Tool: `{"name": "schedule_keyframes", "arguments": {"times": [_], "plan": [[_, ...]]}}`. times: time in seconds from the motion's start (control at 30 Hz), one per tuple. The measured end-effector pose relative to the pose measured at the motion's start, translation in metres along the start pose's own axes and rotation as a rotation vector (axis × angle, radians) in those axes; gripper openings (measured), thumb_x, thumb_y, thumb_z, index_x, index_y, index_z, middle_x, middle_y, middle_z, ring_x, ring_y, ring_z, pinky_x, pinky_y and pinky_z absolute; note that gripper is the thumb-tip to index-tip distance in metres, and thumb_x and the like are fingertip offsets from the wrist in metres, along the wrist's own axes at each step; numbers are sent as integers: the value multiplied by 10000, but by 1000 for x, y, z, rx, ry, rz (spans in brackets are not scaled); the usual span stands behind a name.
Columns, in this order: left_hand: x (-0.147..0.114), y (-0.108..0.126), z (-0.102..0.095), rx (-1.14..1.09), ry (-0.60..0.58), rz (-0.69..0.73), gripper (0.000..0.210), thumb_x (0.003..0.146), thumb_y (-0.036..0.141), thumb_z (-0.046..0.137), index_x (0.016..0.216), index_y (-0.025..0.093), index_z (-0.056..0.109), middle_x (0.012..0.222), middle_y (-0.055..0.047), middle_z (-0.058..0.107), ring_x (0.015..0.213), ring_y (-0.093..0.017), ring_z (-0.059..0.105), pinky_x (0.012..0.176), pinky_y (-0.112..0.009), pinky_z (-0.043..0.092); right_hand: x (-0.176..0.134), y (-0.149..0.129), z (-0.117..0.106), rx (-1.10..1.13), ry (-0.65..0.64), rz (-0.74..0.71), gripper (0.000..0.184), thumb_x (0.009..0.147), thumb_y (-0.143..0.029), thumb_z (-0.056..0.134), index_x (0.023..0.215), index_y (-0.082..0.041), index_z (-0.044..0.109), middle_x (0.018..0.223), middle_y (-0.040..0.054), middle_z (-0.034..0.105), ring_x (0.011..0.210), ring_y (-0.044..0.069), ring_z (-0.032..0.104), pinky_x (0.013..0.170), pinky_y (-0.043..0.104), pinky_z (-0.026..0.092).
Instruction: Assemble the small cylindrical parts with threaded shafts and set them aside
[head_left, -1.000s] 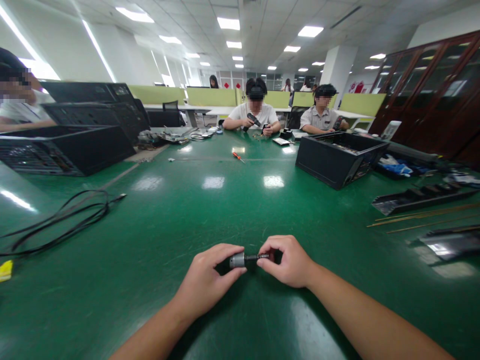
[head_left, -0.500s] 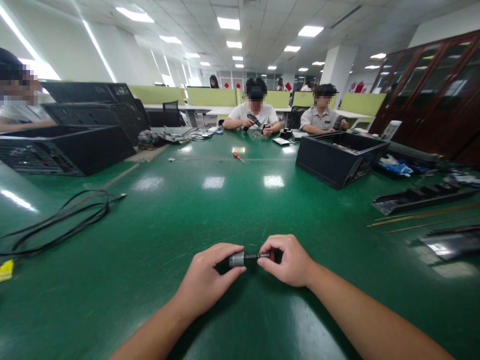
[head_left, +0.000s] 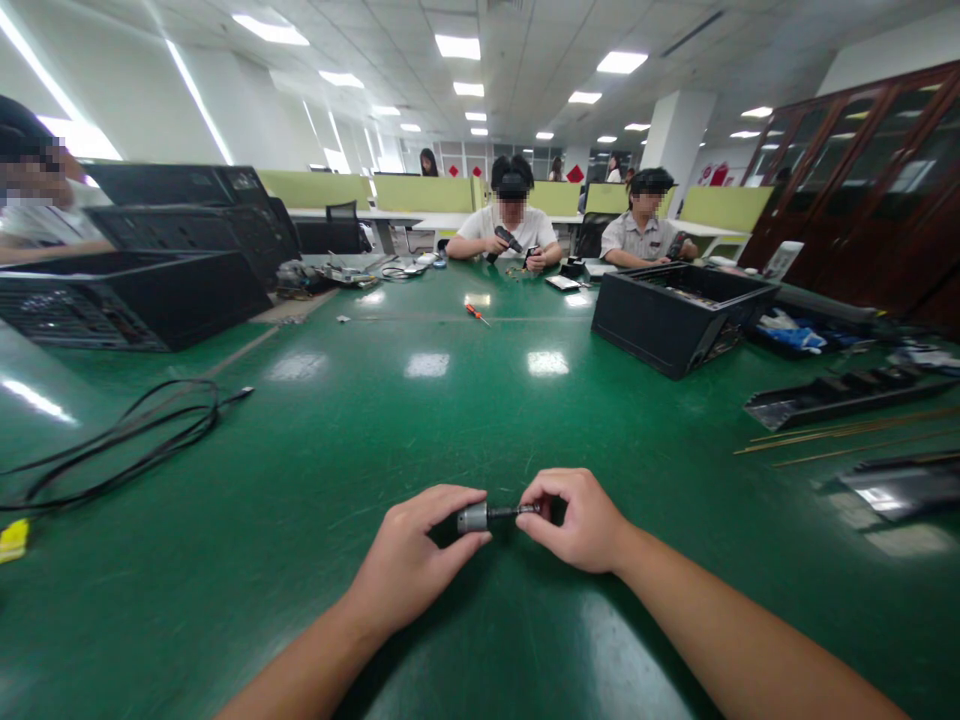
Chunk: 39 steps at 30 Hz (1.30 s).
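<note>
Currently left hand (head_left: 420,560) has thumb and fingers clamped on grey cylinder (head_left: 472,517); right hand (head_left: 577,520) pinches the end of dark shaft (head_left: 501,512), which bridges both sets of fingertips. Orange screwdriver (head_left: 475,313) lies well beyond the fingers.

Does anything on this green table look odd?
Nothing looks plainly wrong. The orange screwdriver lies alone farther out, and the black cable sprawls untidily at left. The metal cylinder in the left hand shows no obvious damage, though it appears small.
</note>
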<state>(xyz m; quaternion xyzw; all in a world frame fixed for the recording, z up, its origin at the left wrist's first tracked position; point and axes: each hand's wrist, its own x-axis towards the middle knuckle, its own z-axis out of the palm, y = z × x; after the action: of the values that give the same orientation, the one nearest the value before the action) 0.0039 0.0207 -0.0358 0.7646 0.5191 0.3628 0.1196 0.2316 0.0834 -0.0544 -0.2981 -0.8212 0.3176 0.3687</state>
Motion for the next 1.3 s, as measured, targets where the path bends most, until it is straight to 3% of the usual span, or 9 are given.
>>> {"name": "schedule_keyframes", "arguments": {"times": [0.7,1.3], "plan": [[0,0,-3,8,2,-11,271,791,281,741,1059,251,721,997,-31,756,901,-193,711,834,-297,572,1,1,-4,-8,-1,6,53,768,-195,697,743,-180,653,667,9,646,613,145,607,603,243,456],[0,0,-3,19,12,-6,280,783,257,755,1061,259,714,995,-4,756,906,-173,710,840,-277,565,1,2,-5,7,6,8,49,766,-194,697,745,-174,657,663,12,646,605,145,602,602,247,457]]}}
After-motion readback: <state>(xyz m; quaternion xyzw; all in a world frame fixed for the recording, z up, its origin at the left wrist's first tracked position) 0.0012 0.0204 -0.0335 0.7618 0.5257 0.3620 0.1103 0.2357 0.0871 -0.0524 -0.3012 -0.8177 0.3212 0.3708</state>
